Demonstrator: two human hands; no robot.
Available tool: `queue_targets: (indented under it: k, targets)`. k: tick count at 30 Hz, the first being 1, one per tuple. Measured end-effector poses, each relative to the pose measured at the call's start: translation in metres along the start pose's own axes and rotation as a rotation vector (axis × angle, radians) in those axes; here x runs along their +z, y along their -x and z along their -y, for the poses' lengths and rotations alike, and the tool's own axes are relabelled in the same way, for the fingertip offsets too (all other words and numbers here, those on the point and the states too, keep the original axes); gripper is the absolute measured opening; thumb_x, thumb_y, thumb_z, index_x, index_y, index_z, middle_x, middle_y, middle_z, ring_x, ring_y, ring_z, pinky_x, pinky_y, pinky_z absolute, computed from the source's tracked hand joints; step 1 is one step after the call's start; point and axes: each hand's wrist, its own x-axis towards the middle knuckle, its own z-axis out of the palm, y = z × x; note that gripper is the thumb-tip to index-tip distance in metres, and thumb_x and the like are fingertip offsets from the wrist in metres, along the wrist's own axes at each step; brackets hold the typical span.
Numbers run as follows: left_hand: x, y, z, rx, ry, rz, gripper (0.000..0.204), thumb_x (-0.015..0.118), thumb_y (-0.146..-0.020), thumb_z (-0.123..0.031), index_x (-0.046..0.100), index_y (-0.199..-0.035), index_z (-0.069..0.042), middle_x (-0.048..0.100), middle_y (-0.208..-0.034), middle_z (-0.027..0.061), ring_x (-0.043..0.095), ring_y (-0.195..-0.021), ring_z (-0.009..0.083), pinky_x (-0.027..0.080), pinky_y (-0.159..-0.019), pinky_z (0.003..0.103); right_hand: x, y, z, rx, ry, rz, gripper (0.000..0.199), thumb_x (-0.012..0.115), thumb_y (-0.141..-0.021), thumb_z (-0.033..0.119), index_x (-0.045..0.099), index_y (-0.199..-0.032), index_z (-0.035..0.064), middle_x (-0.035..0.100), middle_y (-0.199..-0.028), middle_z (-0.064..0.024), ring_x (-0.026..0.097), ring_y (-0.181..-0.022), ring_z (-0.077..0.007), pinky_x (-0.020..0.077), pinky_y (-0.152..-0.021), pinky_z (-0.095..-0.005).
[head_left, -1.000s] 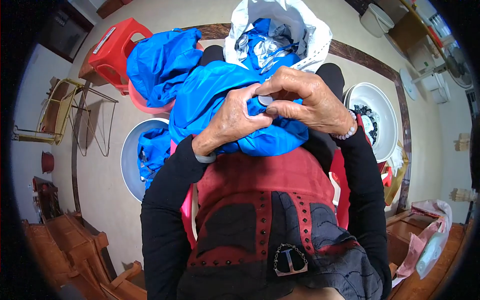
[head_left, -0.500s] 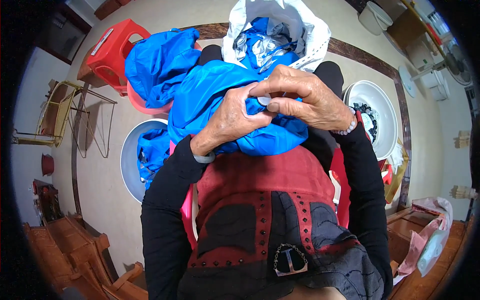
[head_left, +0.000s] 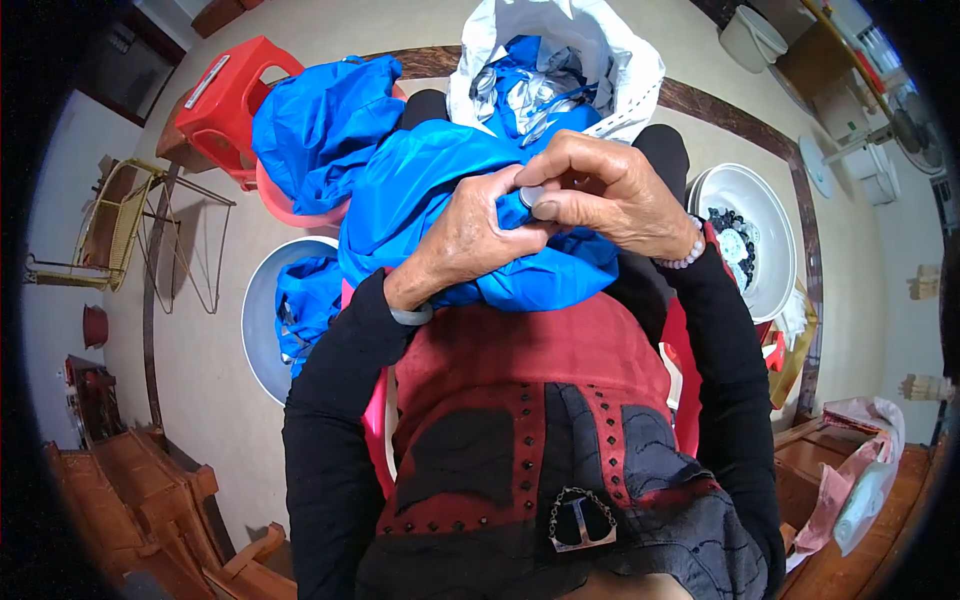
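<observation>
Blue shiny fabric (head_left: pixel 420 190) lies bunched over my lap. My left hand (head_left: pixel 470 225) is closed on a gathered part of it, fingers and thumb pinching it from the left. A small round grey piece (head_left: pixel 532 196) shows against the fabric between my two hands; its exact kind cannot be made out. My right hand (head_left: pixel 610 195) pinches this piece from the right with thumb and bent index finger. The other right fingers are curled, partly hidden behind the hand.
A white bag (head_left: pixel 635 75) of blue and grey fabric stands ahead. Blue cloth (head_left: pixel 325 130) fills a pink basin (head_left: pixel 290 205) by a red stool (head_left: pixel 215 115). A grey basin (head_left: pixel 262 345) sits left; white bowls (head_left: pixel 780 260) with black and white small parts sit right.
My right thumb and index finger have closed in on the round grey piece, which shows slightly more tilted. My left hand keeps its hold on the fabric.
</observation>
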Motion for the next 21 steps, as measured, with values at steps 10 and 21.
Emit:
queue_targets:
  k: [10,21]
  targets:
    - [0.0015,-0.0008,0.0009,0.084,-0.036,-0.033,0.037,0.069,-0.070,-0.009,0.059,-0.105,0.001,0.065,-0.090,0.0119,0.063,-0.083,0.0196,0.049,-0.077,0.033,-0.0002,0.0006,0.0010,0.029,-0.082,0.002,0.019,0.064,-0.087,0.012,0.064,-0.104,0.0035,0.058,-0.087,-0.0025,0.055,-0.079,-0.0100,0.0477,-0.071,-0.0249]
    - [0.0031,-0.0017,0.0045,0.118,-0.011,-0.032,0.037,0.067,-0.070,-0.007,0.058,-0.104,0.001,0.064,-0.090,0.0120,0.063,-0.085,0.0196,0.050,-0.077,0.033,0.0023,0.0011,-0.0025,0.051,-0.155,-0.012,0.019,0.065,-0.086,0.013,0.064,-0.103,0.0038,0.056,-0.087,-0.0024,0.055,-0.077,-0.0086,0.0473,-0.064,-0.0210]
